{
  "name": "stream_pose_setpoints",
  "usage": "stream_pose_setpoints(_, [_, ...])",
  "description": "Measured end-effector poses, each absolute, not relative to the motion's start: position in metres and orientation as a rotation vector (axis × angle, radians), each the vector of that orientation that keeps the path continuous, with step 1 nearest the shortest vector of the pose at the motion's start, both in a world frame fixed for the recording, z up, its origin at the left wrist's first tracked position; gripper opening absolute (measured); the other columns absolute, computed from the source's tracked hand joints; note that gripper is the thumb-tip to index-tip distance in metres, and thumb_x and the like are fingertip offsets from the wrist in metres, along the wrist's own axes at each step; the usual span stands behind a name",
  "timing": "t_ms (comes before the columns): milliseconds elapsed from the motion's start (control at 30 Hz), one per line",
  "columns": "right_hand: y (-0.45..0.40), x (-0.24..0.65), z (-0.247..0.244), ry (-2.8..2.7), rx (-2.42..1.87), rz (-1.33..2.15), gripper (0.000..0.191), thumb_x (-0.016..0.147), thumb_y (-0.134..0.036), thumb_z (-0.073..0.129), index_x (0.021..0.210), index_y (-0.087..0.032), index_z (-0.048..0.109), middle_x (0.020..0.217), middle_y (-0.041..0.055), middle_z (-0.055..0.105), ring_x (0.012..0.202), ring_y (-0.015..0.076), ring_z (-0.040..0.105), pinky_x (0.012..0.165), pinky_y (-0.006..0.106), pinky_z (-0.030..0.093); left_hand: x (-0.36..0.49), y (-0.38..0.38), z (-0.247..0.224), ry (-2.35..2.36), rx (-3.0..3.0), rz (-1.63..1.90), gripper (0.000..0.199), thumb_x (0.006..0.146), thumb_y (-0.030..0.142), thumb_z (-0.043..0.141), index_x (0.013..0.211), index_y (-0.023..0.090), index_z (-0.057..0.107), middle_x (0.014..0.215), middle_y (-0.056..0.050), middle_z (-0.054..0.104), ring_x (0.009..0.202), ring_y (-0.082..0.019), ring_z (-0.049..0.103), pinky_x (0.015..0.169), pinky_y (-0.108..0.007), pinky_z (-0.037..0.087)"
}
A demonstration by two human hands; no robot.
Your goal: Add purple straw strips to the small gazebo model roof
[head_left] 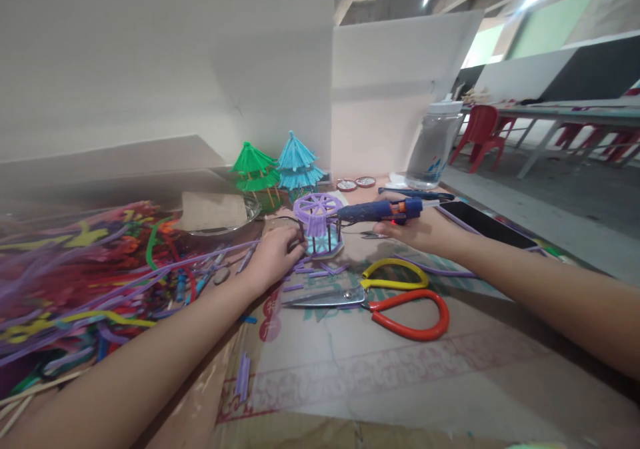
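A small model pavilion [317, 226], with a purple pipe-cleaner roof frame, dark posts and a pale blue base, stands on the cardboard. My left hand [277, 252] is at its left side, fingers curled against it and fingertips partly hidden. My right hand [417, 229] is wrapped round a blue hot glue gun [383, 210], a glue stick jutting from its rear. The gun's nozzle points left at the purple roof's edge. Short purple pipe-cleaner pieces [320, 270] lie before the model. Scissors [350, 294] with yellow and red handles rest open nearby.
Pipe cleaners [100, 269] in many colours are heaped at left. Green [254, 169] and blue [299, 162] tiered-roof models stand behind, near a metal bowl [253, 210]. A water bottle [434, 146] and a phone [487, 224] are at right.
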State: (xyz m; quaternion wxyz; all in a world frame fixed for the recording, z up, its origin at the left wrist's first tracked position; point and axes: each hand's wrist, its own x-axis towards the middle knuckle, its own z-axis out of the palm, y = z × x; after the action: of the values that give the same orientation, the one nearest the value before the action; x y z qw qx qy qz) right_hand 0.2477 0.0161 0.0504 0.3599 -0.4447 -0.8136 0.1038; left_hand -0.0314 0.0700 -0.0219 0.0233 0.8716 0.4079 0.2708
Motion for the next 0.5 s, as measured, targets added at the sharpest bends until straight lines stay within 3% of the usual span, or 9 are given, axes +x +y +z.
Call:
stream_pose_setpoints(267, [0.0166, 0.2488, 0.0503, -2.082, -1.152, 0.324, 0.036, 0.074, -0.054, 0.066, 0.074, -0.022, 0.049, 0.063, -0.0020, 0.051, 0.057, 0.0137, 0.044, 0.052, 0.027, 0.035, -0.0314, 0.0697, -0.0208, 1.260, 2.680, 0.838, 0.013, 0.087, 0.024, 0.055, 0.076, 0.018, 0.059, 0.081, -0.004, 0.063, 0.075, -0.019, 0.057, 0.067, -0.029, 0.040])
stream_pose_setpoints(500, [0.0175, 0.2533, 0.0458, -2.100, -1.171, 0.309, 0.030, 0.074, -0.047, 0.068, 0.076, -0.022, 0.052, 0.069, -0.0011, 0.053, 0.061, 0.0144, 0.046, 0.057, 0.028, 0.036, -0.0306, 0.0694, -0.0205, 1.272, 2.693, 0.827, 0.014, 0.087, 0.025, 0.055, 0.077, 0.017, 0.060, 0.081, -0.005, 0.063, 0.076, -0.020, 0.057, 0.068, -0.030, 0.040])
